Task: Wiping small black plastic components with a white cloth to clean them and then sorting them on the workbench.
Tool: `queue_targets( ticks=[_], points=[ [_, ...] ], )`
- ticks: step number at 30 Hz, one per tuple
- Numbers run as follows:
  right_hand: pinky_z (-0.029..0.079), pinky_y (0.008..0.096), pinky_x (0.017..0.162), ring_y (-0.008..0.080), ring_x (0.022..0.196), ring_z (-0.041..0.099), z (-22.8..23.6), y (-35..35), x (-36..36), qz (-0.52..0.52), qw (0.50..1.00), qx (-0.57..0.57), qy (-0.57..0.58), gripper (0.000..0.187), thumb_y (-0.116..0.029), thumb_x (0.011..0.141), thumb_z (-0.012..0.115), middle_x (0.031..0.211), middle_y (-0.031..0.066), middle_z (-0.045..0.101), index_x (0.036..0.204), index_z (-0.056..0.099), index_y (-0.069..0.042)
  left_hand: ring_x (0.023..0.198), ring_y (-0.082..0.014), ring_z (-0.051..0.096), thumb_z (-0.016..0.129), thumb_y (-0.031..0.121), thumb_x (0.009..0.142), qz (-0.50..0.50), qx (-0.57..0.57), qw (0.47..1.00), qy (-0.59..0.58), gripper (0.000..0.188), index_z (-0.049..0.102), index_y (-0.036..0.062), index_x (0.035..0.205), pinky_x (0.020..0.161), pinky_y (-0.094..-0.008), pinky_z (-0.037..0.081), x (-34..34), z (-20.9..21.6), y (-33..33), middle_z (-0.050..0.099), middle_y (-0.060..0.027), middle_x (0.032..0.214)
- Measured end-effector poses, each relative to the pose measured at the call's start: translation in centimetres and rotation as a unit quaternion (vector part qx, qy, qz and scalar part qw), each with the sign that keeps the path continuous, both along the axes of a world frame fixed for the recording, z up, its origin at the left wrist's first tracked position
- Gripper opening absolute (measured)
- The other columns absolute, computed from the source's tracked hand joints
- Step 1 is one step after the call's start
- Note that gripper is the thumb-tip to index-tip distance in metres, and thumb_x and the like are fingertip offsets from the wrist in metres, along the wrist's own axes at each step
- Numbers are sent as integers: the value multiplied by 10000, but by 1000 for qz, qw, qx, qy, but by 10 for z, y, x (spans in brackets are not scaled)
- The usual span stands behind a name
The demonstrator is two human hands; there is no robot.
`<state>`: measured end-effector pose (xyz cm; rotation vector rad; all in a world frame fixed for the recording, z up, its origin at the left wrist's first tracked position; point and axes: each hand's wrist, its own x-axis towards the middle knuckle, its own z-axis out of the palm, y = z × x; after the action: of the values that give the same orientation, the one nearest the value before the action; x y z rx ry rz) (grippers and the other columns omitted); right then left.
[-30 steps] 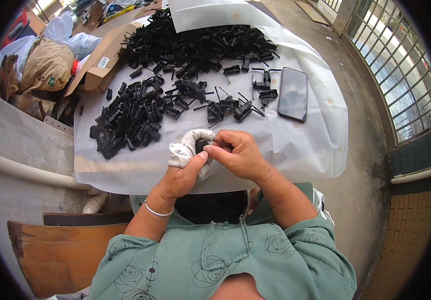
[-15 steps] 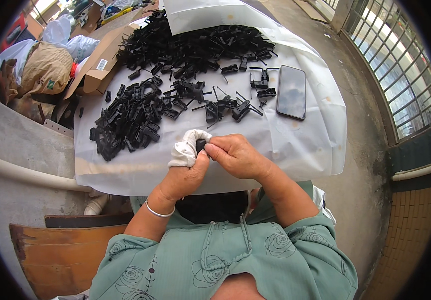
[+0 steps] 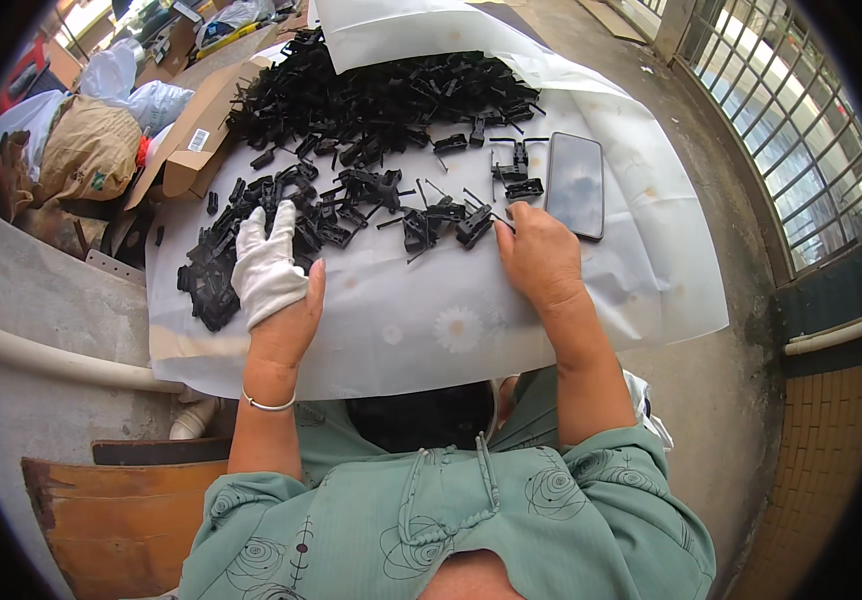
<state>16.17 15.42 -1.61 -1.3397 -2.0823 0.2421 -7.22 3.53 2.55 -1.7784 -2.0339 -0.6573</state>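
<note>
My left hand (image 3: 276, 275) wears a white partial glove (image 3: 266, 262) that leaves the thumb bare. Its fingers are stretched and spread over the left heap of black plastic clip-like parts (image 3: 213, 290), touching it. On the right, my right hand (image 3: 543, 255) is curled, thumb and forefinger pinched at the end of a thin black rod (image 3: 502, 220). That rod sticks out of a black clip-like part (image 3: 473, 227) lying on the sheet. Beside it lie similar parts (image 3: 419, 230) with thin prongs.
A large heap of black parts (image 3: 381, 100) spreads over the far side of the table's white plastic sheet (image 3: 431, 350). A phone (image 3: 575, 187) lies right of my right hand. At the left stand a cardboard box (image 3: 191, 150) and bags (image 3: 96, 145); a barred window (image 3: 791, 140) is at right.
My hands were together at the near edge around a small black piece. They have parted: the left went to the left heap and opened, the right reached forward to a prong. The piece is no longer distinguishable.
</note>
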Motion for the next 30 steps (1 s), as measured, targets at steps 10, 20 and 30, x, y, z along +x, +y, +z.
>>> queue_targets(
  ticks=[10,20,30],
  points=[
    [447,384,576,317,641,569,-7,-13,-10,109,993,-41,33,158,-179,786,601,692,139,582,766,572,-25,756,-105,534,601,36,819,-239,-68,912,-325,290,547,-5,1102,668,-221,455,52,-37,2,533,-81,1060],
    [485,379,593,307,686,603,-8,9,-17,70,992,-50,-93,237,-104,785,579,801,125,625,1013,551,-44,710,-158,559,604,40,776,-231,-89,911,-331,292,579,20,1065,640,-263,469,65,-33,-4,567,-120,1035],
    [438,344,531,261,575,555,6,-33,-22,315,933,-8,174,164,-81,752,629,689,135,565,883,572,1,778,-119,565,542,66,875,-241,-57,807,-536,387,412,-19,1230,694,-233,480,68,-30,2,549,-103,1036]
  ],
)
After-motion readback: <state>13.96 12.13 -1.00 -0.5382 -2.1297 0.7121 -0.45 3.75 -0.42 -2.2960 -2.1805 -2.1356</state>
